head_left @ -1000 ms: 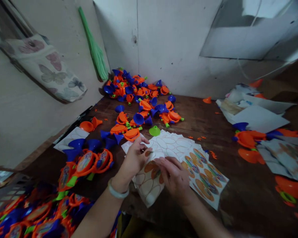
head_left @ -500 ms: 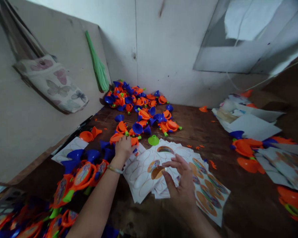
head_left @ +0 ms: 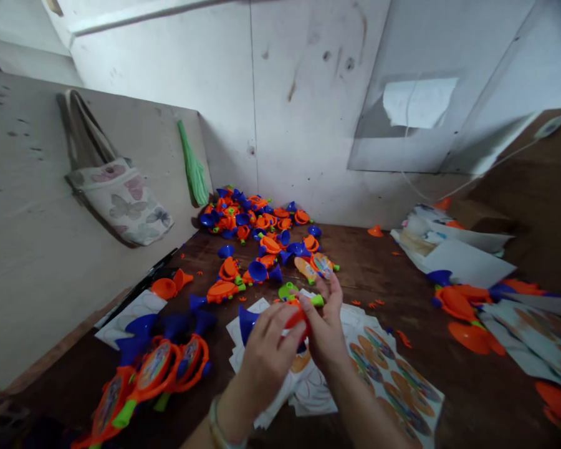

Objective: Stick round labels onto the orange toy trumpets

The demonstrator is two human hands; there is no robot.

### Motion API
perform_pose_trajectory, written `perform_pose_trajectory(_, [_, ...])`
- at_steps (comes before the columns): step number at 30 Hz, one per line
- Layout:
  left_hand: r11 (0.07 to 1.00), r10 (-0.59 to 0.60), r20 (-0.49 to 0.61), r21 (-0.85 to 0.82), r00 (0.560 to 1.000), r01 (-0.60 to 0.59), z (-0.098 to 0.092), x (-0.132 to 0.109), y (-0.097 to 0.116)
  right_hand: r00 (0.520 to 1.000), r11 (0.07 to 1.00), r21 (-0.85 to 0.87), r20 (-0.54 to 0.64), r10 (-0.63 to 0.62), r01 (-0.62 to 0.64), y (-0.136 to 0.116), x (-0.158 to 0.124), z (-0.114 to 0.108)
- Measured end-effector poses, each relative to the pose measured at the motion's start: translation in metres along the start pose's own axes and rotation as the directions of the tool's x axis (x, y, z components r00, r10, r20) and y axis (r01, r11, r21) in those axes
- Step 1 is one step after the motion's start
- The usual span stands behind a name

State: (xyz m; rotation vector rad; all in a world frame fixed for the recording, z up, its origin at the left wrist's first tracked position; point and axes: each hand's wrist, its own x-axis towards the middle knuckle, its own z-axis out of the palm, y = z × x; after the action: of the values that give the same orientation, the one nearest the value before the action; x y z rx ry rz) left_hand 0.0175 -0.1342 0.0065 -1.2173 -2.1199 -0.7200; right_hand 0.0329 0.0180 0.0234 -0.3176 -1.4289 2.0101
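Note:
An orange toy trumpet with a blue bell and a green mouthpiece is held over the sticker sheets. My left hand has its fingers closed round the trumpet's body from the left. On the mouthpiece side my right hand grips it too, thumb against the orange body and other fingers raised. By those raised fingertips shows a printed oval sticker; whether it clings to the fingers, I cannot tell. Below lie fanned white sheets with cut oval outlines, beside printed sticker sheets.
Finished-looking trumpets with stickers lie at the left front. A heap of trumpets rests against the back wall. A green cone sits behind the sheets. Papers and orange parts are at the right. A butterfly-print bag hangs left.
My left hand has taken a trumpet from the near pile and drawn it back to my right hand, which has shifted up to meet it. The view has tilted upward.

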Motion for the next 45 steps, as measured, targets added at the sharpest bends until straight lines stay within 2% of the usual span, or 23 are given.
perform_pose_trajectory(1, [0.991, 0.102, -0.141, -0.07, 0.985, -0.113, -0.001, -0.01, 0.015, 0.999, 0.997, 0.068, -0.027, 0.021, -0.019, -0.007, -0.001, 0.001])
perform_pose_trajectory(2, [0.976, 0.1, -0.226, -0.168, 0.969, -0.14, -0.001, -0.019, 0.026, 0.998, 0.992, 0.122, -0.057, 0.036, -0.029, -0.015, -0.002, 0.002])
perform_pose_trajectory(3, [0.946, 0.011, -0.271, -0.308, 0.963, -0.098, -0.001, -0.027, 0.035, 0.996, 0.986, 0.162, -0.08, 0.046, -0.033, -0.023, -0.005, 0.001])
perform_pose_trajectory(4, [0.883, -0.136, -0.269, -0.47, 0.953, -0.006, -0.001, -0.033, 0.04, 0.995, 0.981, 0.191, -0.085, 0.056, -0.039, -0.031, -0.008, -0.001])
perform_pose_trajectory(5, [0.766, -0.31, -0.193, -0.631, 0.931, 0.124, -0.001, -0.038, 0.043, 0.995, 0.977, 0.208, -0.07, 0.067, -0.051, -0.038, -0.013, -0.002])
perform_pose_trajectory(7, [0.424, -0.566, 0.02, -0.85, 0.824, 0.312, -0.001, -0.042, 0.043, 0.996, 0.975, 0.202, 0.02, 0.09, -0.092, -0.045, -0.026, -0.004])
perform_pose_trajectory(9, [0.125, -0.677, 0.161, -0.937, 0.718, 0.327, -0.003, -0.043, 0.042, 0.982, 0.979, 0.148, 0.15, 0.118, -0.14, -0.046, -0.04, -0.005])
perform_pose_trajectory(11, [-0.05, -0.727, 0.23, -0.957, 0.647, 0.285, -0.008, -0.041, 0.044, 0.969, 0.992, 0.055, 0.228, 0.094, -0.109, -0.042, -0.05, -0.006])
perform_pose_trajectory(13, [-0.125, -0.764, 0.256, -0.96, 0.593, 0.252, -0.013, -0.039, 0.048, 0.981, 0.996, -0.055, 0.185, -0.054, 0.066, -0.041, -0.054, -0.008])
perform_pose_trajectory(15, [-0.143, -0.791, 0.247, -0.964, 0.56, 0.223, -0.018, -0.036, 0.053, 0.962, 0.955, -0.13, 0.099, -0.254, 0.266, -0.045, -0.053, -0.011])
perform_pose_trajectory(17, [-0.134, -0.809, 0.22, -0.972, 0.546, 0.194, -0.022, -0.032, 0.056, 0.937, 0.93, -0.117, 0.068, -0.342, 0.348, -0.054, -0.052, -0.013])
perform_pose_trajectory(19, [-0.102, -0.807, 0.179, -0.981, 0.563, 0.165, -0.023, -0.029, 0.058, 0.941, 0.942, -0.069, 0.108, -0.32, 0.329, -0.063, -0.057, -0.011])
perform_pose_trajectory(24, [0.039, -0.743, 0.061, -0.99, 0.667, 0.134, -0.023, -0.027, 0.057, 0.944, 0.963, -0.076, 0.228, -0.237, 0.26, -0.073, -0.078, -0.001])
perform_pose_trajectory(28, [0.118, -0.723, -0.005, -0.986, 0.691, 0.115, -0.024, -0.025, 0.056, 0.928, 0.95, -0.083, 0.255, -0.272, 0.301, -0.069, -0.083, 0.002])
perform_pose_trajectory(33, [0.159, -0.722, -0.027, -0.979, 0.692, 0.127, -0.027, -0.02, 0.059, 0.903, 0.925, -0.091, 0.272, -0.332, 0.368, -0.065, -0.082, 0.004])
perform_pose_trajectory(40, [0.147, -0.723, -0.019, -0.981, 0.69, 0.128, -0.025, -0.018, 0.06, 0.877, 0.888, -0.138, 0.282, -0.389, 0.439, -0.063, -0.082, 0.004])
perform_pose_trajectory(45, [0.122, -0.756, 0.027, -0.976, 0.654, 0.182, -0.027, -0.015, 0.063, 0.873, 0.873, -0.173, 0.275, -0.402, 0.456, -0.063, -0.082, 0.004])
